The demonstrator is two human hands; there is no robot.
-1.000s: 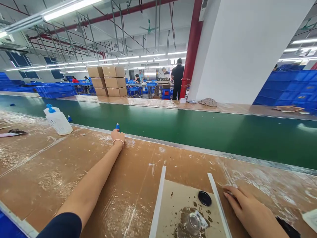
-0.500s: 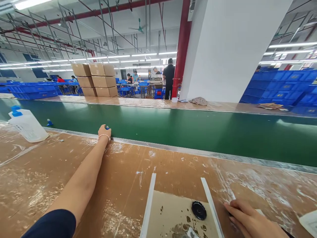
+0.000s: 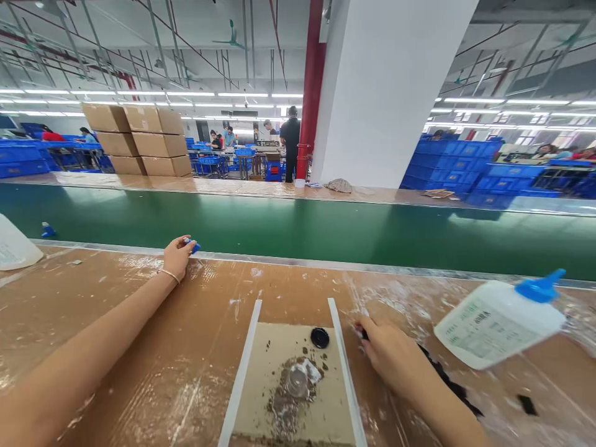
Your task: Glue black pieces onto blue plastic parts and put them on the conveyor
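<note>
Now pinches blue cap (image 3: 192, 246) in left hand (image 3: 177, 256), lifted off belt (image 3: 326, 236) edge since a second ago; rests right hand (image 3: 388, 357), fingers curled, grip unclear, on bench (image 3: 139, 347) beside strip (image 3: 345, 372).

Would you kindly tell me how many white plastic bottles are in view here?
2. The right bottle, blue-capped and tilted, is at the right of the bench; the left bottle is cut off by the picture's edge. More may be hidden.

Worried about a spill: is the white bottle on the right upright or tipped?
Tipped: the white bottle lies nearly on its side, blue cap pointing right.
</note>
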